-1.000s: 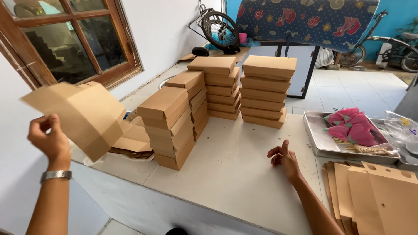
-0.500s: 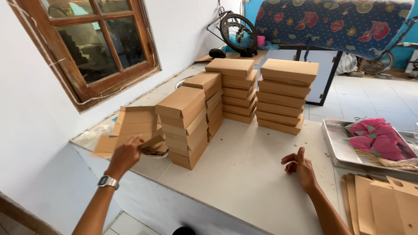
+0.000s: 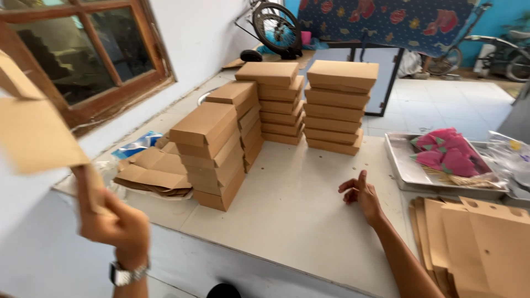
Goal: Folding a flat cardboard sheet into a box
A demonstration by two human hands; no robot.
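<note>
My left hand [image 3: 118, 223] is raised at the lower left and grips a flat brown cardboard box blank [image 3: 33, 138] that stands blurred against the wall. My right hand [image 3: 360, 194] rests on the white table [image 3: 287, 215], fingers loosely curled, holding nothing. Several stacks of folded brown boxes [image 3: 215, 154] stand in the middle and back of the table. A low pile of flat blanks [image 3: 152, 174] lies at the left edge, near my left hand.
A metal tray [image 3: 403, 165] with pink wrapped items [image 3: 447, 154] sits at the right. More flat cardboard blanks [image 3: 480, 243] lie at the front right. A wooden window [image 3: 94, 60] is on the left wall; a bicycle wheel [image 3: 276, 27] stands behind.
My left hand reached down to the pile of flat blanks at the left edge, then lifted a blank up and toward me. My right hand stayed on the table.
</note>
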